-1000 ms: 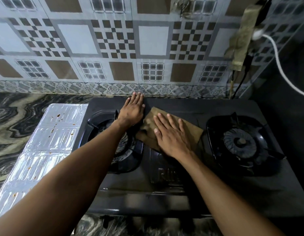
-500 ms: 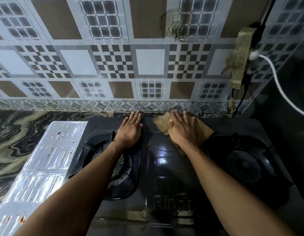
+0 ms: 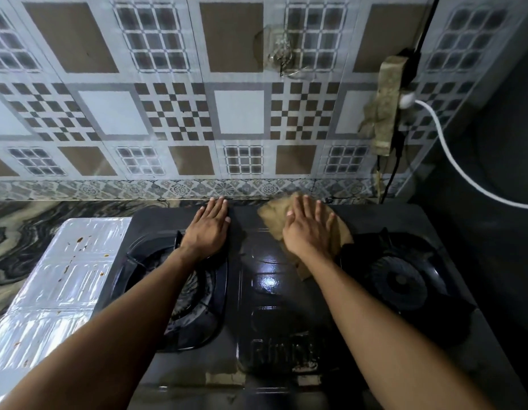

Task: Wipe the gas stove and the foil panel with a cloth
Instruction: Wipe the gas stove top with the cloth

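Currently the stove-wiping step is running; the foil step is looking untouched. The gas stove (image 3: 271,294) is sitting on the marble counter (image 3: 35,229) against the tiled wall (image 3: 174,113), filling most of the view. The foil panel (image 3: 64,279) is lying flat on the counter just beside the stove's left edge, carrying brown spots (image 3: 79,240) across its far half. The cloth (image 3: 271,213) is lying on the stove's back strip, between the left burner (image 3: 197,294) and the right burner (image 3: 398,284), closer to the right one, with its far edge reaching the back rim. The right hand (image 3: 308,229) is pressing down on it, palm flat, fingers straight, pointing at the wall. The left hand (image 3: 208,232) is resting flat on bare stove top just behind the left burner, fingers straight, holding nothing; I'm reading that as bracing. Next move, my guess: dragging the cloth along the top under flat pressure, working round the burner grates without snagging, then crossing left to the foil and lifting those spots.
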